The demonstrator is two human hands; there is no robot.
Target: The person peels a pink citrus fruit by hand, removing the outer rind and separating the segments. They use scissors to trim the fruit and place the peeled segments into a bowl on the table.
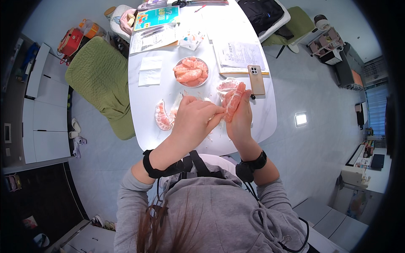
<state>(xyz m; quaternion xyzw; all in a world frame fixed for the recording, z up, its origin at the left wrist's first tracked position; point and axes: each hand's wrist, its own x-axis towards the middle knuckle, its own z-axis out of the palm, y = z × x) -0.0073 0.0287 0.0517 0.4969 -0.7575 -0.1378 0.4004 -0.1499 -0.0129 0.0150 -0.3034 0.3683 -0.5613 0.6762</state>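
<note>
My right hand holds a peeled pink pomelo segment upright between thumb and fingers. At the segment's lower left edge, the thumb and fingertips of my left hand pinch together; any strip of membrane between them is too small to make out. A round bowl with a pleated rim stands beyond my hands, heaped with peeled pomelo flesh. Left of my left hand lies a segment still in white membrane. Another membrane-covered pomelo piece sits behind my right hand. Peel scraps beneath my left hand are partly covered.
A phone lies near the table's right edge, beside stacked papers. Folded white tissue is left of the bowl. Farther back are a patterned plastic bag and a teal book. A green-covered chair stands at the left.
</note>
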